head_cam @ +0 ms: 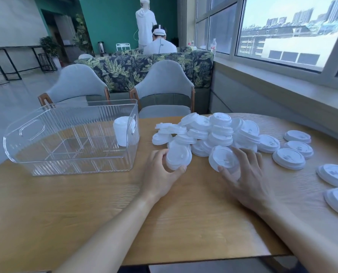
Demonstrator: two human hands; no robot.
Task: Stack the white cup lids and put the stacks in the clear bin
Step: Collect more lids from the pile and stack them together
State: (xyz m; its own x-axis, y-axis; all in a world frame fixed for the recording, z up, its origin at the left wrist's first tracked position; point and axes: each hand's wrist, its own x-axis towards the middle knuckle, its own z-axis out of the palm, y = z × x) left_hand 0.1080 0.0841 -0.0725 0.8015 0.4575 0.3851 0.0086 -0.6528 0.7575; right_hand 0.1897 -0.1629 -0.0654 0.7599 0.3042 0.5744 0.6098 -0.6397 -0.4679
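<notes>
From the head view, the left hand (160, 174) reaches forward over the wooden table (105, 213), thumb and fingers curled round a tilted white lid (178, 157). The right hand (245, 174) has its fingers spread, gripping another tilted lid (223, 158), thumb at its near rim. Both lids lie at the near edge of the lid pile (209, 131). Single lids (288, 158) lie to the right. The clear bin (71, 138) stands left, apparently holding one stack (122, 131) in its far right corner. Bare tabletop lies under the forearms.
</notes>
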